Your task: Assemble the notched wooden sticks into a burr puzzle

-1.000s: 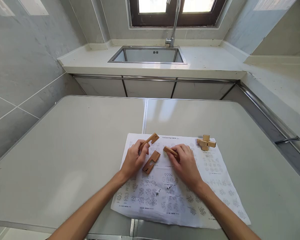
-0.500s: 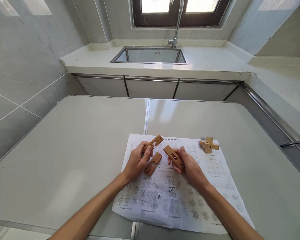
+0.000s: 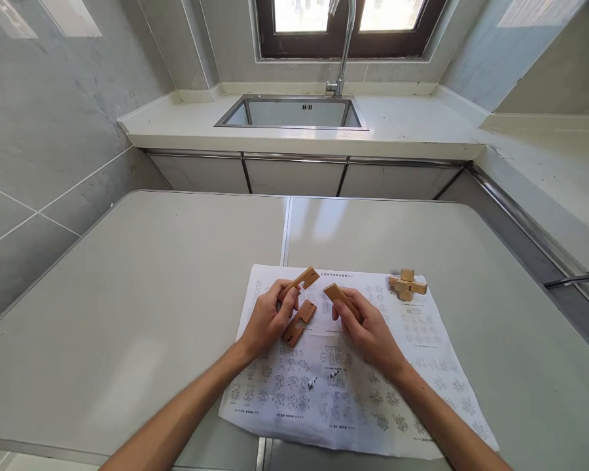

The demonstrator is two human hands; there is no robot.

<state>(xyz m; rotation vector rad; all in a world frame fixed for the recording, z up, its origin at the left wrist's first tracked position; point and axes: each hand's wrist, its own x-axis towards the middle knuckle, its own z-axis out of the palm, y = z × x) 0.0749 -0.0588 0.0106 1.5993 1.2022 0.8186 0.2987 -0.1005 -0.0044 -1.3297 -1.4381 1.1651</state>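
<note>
A grey kitchen table (image 3: pixel 127 294) carries a printed sheet (image 3: pixel 422 366); over it the left hand (image 3: pixel 267 320) pinches a notched wooden bar (image 3: pixel 304 279), the right hand (image 3: pixel 368 330) pinches a second bar (image 3: pixel 334 293); both look light and stiff, best gripped near the ends; a third bar (image 3: pixel 299 322) lies between the hands; an assembled cross (image 3: pixel 406 285) sits apart, rightward

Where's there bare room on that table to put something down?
Bare: the table left of the paper sheet and beyond its far edge. Crowded mid-sheet: left hand with one wooden piece, right hand with another piece, a third piece between them.
</note>
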